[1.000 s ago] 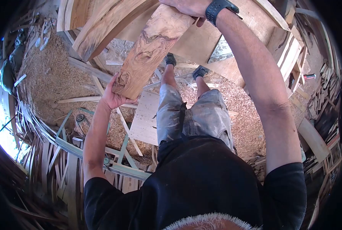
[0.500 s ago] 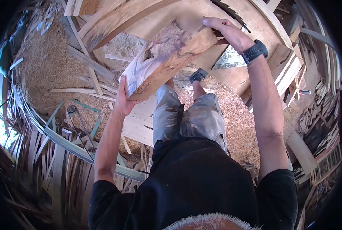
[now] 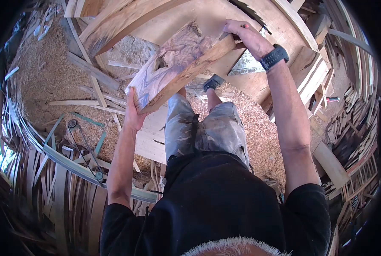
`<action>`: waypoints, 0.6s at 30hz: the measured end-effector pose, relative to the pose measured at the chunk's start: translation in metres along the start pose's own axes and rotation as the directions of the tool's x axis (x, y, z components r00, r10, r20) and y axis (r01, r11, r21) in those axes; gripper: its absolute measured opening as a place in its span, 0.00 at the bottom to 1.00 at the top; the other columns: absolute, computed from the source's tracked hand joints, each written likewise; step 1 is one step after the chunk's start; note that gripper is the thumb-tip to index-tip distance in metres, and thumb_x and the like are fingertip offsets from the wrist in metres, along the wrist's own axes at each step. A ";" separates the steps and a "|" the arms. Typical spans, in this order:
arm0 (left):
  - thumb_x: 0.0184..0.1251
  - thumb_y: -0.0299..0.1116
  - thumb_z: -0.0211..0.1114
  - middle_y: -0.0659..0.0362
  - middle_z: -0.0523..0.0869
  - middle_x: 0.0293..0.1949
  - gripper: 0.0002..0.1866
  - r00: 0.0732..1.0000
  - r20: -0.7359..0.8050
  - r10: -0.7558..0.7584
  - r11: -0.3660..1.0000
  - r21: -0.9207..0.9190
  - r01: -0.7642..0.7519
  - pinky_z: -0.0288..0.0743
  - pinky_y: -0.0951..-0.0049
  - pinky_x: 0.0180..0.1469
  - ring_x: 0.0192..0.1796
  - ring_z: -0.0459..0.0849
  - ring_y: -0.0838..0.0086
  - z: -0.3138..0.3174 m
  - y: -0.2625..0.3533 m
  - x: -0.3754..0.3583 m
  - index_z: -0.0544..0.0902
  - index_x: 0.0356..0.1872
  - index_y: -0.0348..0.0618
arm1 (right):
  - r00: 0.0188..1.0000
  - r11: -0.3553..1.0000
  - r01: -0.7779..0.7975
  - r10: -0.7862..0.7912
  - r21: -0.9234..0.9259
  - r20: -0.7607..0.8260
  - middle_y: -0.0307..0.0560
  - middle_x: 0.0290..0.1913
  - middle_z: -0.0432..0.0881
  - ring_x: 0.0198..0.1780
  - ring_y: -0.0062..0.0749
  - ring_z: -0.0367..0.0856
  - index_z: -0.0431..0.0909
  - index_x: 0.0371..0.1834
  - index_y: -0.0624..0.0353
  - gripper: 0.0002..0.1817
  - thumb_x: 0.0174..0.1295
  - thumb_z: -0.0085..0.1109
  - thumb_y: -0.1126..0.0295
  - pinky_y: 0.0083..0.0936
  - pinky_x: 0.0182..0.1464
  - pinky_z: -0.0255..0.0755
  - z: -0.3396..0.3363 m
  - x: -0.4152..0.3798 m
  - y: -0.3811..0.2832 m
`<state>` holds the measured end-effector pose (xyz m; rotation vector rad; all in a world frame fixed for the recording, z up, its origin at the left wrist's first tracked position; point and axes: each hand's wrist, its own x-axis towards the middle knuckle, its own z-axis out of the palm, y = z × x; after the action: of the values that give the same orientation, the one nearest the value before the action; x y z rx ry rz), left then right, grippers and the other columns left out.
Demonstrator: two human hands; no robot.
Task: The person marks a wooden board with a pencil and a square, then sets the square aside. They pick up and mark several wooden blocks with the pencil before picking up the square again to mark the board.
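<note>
A thick wood slab (image 3: 173, 64) with swirling dark grain and a hollow in its upper face is held up in front of my legs, slanting up to the right. My left hand (image 3: 135, 114) grips its lower left end, thumb on the near side of the end and fingers underneath. At the upper right end my right hand (image 3: 241, 35) is closed on the slab, its fingertips partly hidden. A small red tip (image 3: 245, 26) shows at this hand; the rest of that thing I cannot make out. A dark watch (image 3: 274, 57) is on the right wrist.
A large curved timber (image 3: 126, 27) and broad boards (image 3: 250, 85) lie beyond the slab. Wood shavings (image 3: 49, 81) cover the floor. A green-framed thing with a belt (image 3: 81, 160) is at left. Offcuts (image 3: 352, 117) are piled at right, and wood strips (image 3: 62, 192) at lower left.
The slab has tilted so that its upper face shows more and its near edge looks narrower. Both hands keep hold of it. The whole view has shifted slightly.
</note>
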<state>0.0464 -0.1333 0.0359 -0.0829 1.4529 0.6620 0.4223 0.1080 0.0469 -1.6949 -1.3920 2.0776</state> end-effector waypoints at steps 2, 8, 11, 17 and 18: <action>0.78 0.70 0.47 0.51 0.81 0.68 0.41 1.000 -0.020 0.019 1.000 -0.011 -0.020 0.82 0.47 0.61 0.64 0.85 0.57 -0.001 -0.007 -0.002 0.66 0.77 0.49 | 0.998 0.998 0.045 -0.047 -0.040 -0.049 0.36 0.48 0.85 0.47 0.23 0.81 0.84 0.65 0.51 0.27 0.71 0.56 0.48 0.25 0.48 0.76 0.005 -0.001 0.002; 0.81 0.66 0.48 0.55 0.81 0.67 0.38 0.982 -0.085 0.168 0.985 -0.032 -0.172 0.76 0.58 0.69 0.68 0.81 0.64 -0.003 0.008 0.005 0.69 0.76 0.46 | 0.977 0.959 0.206 -0.190 0.192 -0.098 0.44 0.61 0.84 0.62 0.28 0.79 0.73 0.76 0.57 0.31 0.73 0.53 0.56 0.26 0.67 0.70 0.021 -0.008 0.013; 0.83 0.61 0.50 0.56 0.81 0.67 0.36 0.971 -0.084 0.226 0.973 -0.022 -0.228 0.71 0.62 0.72 0.67 0.80 0.65 -0.014 0.037 0.020 0.68 0.77 0.42 | 0.937 0.905 0.341 -0.308 0.253 -0.162 0.46 0.66 0.82 0.67 0.30 0.76 0.72 0.77 0.60 0.31 0.74 0.54 0.56 0.27 0.72 0.65 0.039 0.007 0.024; 0.84 0.56 0.52 0.54 0.81 0.67 0.34 0.908 -0.051 0.416 0.900 -0.117 -0.419 0.69 0.64 0.74 0.68 0.80 0.68 -0.021 0.068 0.052 0.71 0.74 0.37 | 0.868 0.879 0.426 -0.329 0.216 -0.372 0.50 0.72 0.77 0.74 0.31 0.71 0.70 0.77 0.64 0.32 0.80 0.53 0.50 0.28 0.77 0.60 0.074 0.030 0.012; 0.84 0.56 0.52 0.54 0.81 0.67 0.34 0.907 -0.059 0.417 0.899 -0.120 -0.421 0.69 0.64 0.74 0.68 0.80 0.68 -0.023 0.071 0.055 0.71 0.74 0.37 | 0.850 0.872 0.444 -0.336 0.207 -0.406 0.50 0.71 0.78 0.73 0.31 0.71 0.70 0.77 0.64 0.33 0.81 0.52 0.50 0.28 0.77 0.60 0.078 0.033 0.011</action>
<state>-0.0083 -0.0651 0.0054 0.1239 1.4696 1.1141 0.3512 0.0775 0.0117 -1.4239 -1.1306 1.5599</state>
